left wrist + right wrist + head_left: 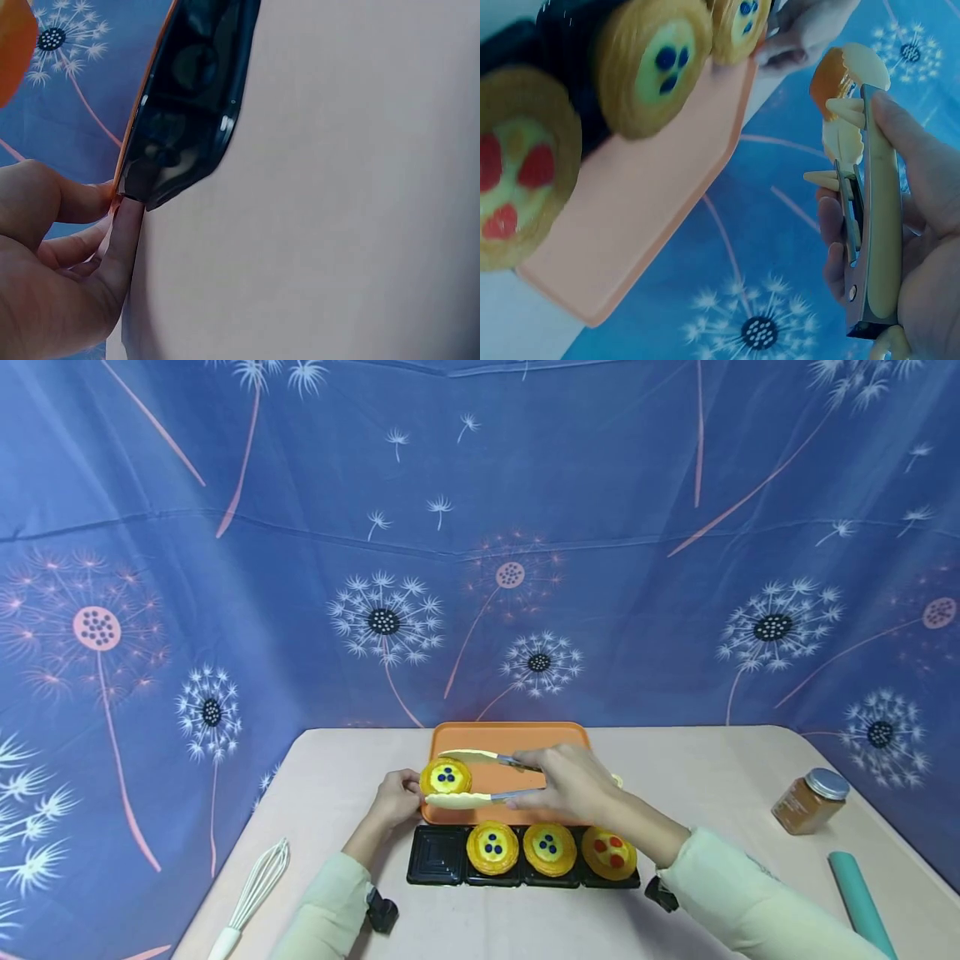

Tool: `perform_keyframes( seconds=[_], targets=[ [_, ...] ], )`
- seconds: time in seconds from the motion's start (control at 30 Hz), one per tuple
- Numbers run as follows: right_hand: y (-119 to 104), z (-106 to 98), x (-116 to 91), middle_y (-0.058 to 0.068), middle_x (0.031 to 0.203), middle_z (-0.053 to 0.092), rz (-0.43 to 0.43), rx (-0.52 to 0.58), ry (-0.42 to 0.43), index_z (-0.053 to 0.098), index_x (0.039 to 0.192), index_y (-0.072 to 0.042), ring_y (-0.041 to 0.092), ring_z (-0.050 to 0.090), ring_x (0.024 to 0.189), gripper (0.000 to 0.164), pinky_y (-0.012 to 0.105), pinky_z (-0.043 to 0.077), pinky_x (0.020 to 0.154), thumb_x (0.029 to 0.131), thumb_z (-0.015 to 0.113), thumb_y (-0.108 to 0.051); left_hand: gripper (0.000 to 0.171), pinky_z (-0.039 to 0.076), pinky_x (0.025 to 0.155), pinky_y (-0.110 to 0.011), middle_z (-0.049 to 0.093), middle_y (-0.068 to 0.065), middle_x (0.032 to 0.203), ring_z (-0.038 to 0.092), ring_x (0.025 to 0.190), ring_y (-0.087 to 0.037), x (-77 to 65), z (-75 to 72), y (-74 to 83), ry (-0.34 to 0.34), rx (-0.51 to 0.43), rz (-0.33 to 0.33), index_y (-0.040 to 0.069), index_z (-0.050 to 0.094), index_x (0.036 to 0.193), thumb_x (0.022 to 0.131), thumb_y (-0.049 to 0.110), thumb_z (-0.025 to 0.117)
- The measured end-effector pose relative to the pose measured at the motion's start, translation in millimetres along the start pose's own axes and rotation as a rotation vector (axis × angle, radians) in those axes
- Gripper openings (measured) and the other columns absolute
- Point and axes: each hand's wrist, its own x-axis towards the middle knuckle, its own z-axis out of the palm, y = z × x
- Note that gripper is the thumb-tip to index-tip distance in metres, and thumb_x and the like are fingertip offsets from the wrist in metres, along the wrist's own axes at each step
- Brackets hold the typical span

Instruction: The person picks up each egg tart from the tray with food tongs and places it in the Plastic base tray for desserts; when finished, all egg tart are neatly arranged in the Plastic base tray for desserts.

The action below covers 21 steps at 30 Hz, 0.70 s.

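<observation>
My right hand (pixel 566 781) grips cream-tipped metal tongs (pixel 461 800) above an orange tray (pixel 517 739). Between the tong tips is a tart with blue berries (pixel 446 776), over the tray's left side; the right wrist view shows its orange side (pixel 827 82). My left hand (pixel 397 797) pinches the orange tray's left edge between thumb and fingers, as the left wrist view shows (pixel 67 255). In front lies a black compartment tray (pixel 437 856) with its leftmost compartment bare. The others hold two blue-berry tarts (pixel 492 848) (pixel 550 850) and one red-topped tart (pixel 609 853).
A whisk (pixel 258 885) lies at the table's left. On the right stands a tilted-looking jar with a grey lid (pixel 812 802), and a green cylinder (pixel 858 902) lies nearer the front. Behind the table (pixel 705 760) hangs a blue dandelion-print cloth (pixel 637 635).
</observation>
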Motion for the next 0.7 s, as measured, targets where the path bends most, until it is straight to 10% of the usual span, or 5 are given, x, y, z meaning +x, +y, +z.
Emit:
perform_keyframes(
  seconds=[0.33, 0.7],
  targets=[
    [-28.3, 5.2, -14.4, 0.005, 0.11, 0.073, -0.041, 0.058, -0.088, 0.069, 0.123, -0.007, 0.004, 0.064, 0.066, 0.061, 0.017, 0.03, 0.039, 0.081, 0.078, -0.05, 0.024, 0.046, 0.064, -0.027, 0.059, -0.01, 0.085, 0.052, 0.076, -0.02, 1.2, -4.7, 0.3, -0.018, 0.048, 0.014, -0.008, 0.064, 0.104, 0.081, -0.006, 0.069],
    [-32.2, 21.0, -18.3, 0.002, 0.108, 0.073, -0.025, -0.075, -0.115, 0.071, 0.121, -0.009, 0.018, 0.07, 0.082, 0.062, 0.019, 0.047, 0.049, 0.076, 0.082, -0.05, 0.019, 0.047, 0.06, -0.024, 0.06, -0.009, 0.081, 0.054, 0.07, -0.016, -0.7, -2.0, 1.2, 0.002, 0.07, 0.015, -0.007, 0.063, 0.103, 0.085, -0.003, 0.07]
  ],
)
